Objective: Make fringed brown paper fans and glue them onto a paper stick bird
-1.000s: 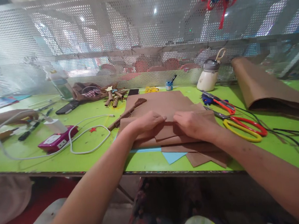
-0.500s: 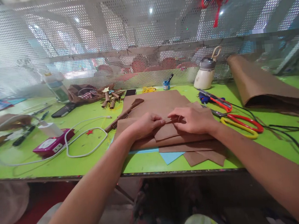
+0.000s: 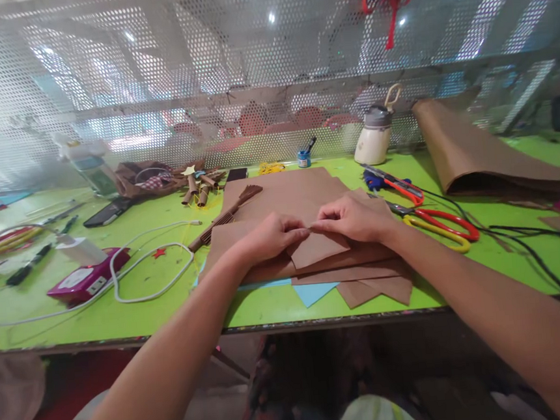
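My left hand (image 3: 277, 235) pinches the far edge of a small piece of brown paper (image 3: 317, 249), thumb against fingers. Close beside it, my right hand (image 3: 349, 218) grips the same edge, its fingertips almost meeting those of the left. The small piece is tilted over a stack of larger brown paper sheets (image 3: 278, 194). Under the stack's near side, a corner of light blue paper (image 3: 315, 293) sticks out. On the left part of the stack lies a bundle of rolled brown paper with a fringed end (image 3: 226, 216).
Red and yellow scissors (image 3: 441, 225) lie right of the stack near black cables. At left are a purple power adapter (image 3: 90, 275) with a white cable, a phone (image 3: 108, 212) and a pen (image 3: 30, 264). A cream bottle (image 3: 374, 136) and folded brown paper (image 3: 475, 147) stand behind.
My right hand's fingers opened a little, then closed on the small paper's edge again. The view has turned slightly right. Another person's hand at the far left has drawn away.
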The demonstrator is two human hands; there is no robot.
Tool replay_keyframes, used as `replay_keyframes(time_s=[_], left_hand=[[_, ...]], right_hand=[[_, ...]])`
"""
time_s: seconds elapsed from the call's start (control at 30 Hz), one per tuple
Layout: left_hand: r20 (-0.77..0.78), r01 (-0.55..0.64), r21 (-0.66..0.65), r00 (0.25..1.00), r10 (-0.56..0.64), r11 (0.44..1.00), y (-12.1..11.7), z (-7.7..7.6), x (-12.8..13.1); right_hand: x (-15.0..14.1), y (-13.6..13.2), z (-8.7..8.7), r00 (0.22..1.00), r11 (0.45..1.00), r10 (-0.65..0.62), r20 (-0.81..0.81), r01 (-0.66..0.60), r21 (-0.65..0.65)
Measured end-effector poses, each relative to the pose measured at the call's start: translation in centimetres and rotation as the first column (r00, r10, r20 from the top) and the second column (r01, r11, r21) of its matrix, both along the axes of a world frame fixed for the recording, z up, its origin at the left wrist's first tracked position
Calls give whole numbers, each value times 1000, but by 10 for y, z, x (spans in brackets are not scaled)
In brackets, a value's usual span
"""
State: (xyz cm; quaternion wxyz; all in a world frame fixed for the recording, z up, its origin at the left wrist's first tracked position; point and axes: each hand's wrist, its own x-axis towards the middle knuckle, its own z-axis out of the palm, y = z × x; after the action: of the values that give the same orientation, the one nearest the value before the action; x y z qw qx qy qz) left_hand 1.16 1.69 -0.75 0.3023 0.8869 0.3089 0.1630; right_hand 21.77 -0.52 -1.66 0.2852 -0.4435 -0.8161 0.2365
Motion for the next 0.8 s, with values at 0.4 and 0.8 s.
replay_keyframes(time_s=[0.4,0.8], left_hand=[[16,-7,-147,1000,9,989,12,-9,-11],[-23,61,-194,998,-66,979,18,-3,-15]], right_hand=[[9,8,-10,977,926,134,-163,-182,-331],[14,11,-6,985,922,75,-153,-127,-365]])
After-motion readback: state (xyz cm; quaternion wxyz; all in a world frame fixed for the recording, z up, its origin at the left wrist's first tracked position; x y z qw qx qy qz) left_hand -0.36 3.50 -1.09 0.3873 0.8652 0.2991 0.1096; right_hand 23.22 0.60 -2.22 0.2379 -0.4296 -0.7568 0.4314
